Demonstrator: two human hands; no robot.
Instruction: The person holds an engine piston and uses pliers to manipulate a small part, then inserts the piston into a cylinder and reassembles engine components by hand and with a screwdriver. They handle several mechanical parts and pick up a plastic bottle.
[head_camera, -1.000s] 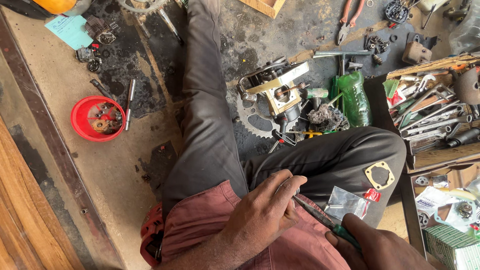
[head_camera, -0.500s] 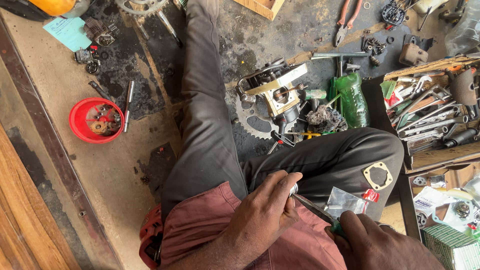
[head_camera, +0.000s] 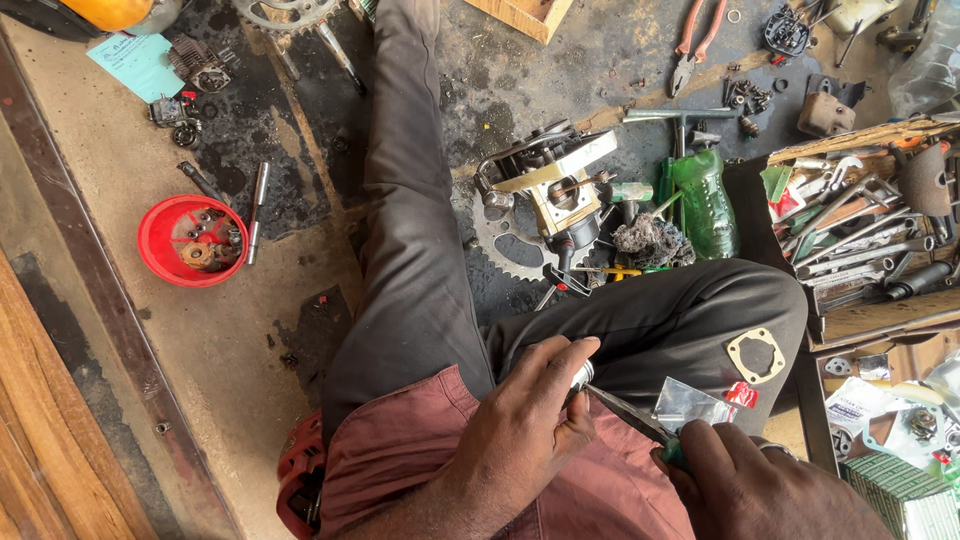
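Open floor (head_camera: 200, 350) left of the leg, only the red bowl (head_camera: 190, 240) there. Ahead, engine part (head_camera: 555, 195), sprocket (head_camera: 515, 250) and green bottle (head_camera: 705, 205) block reach; tool tray (head_camera: 860, 235) crowds the right.

Bare concrete floor (head_camera: 200, 340), dusty beige, with large black oil stains (head_camera: 250, 120) toward the top. Along the left edge, a dark metal rail (head_camera: 90, 330) running diagonally, and beside it a strip of brown wooden boards (head_camera: 30, 470). Near the rail, a red plastic bowl (head_camera: 185, 240) holding small metal parts. At the top left corner, a pale blue paper (head_camera: 140, 62). On the right, an open wooden tool tray (head_camera: 880, 310) filled with spanners. At the top edge, a corner of a wooden box (head_camera: 520, 15). Soft, even daylight, no hard shadows.
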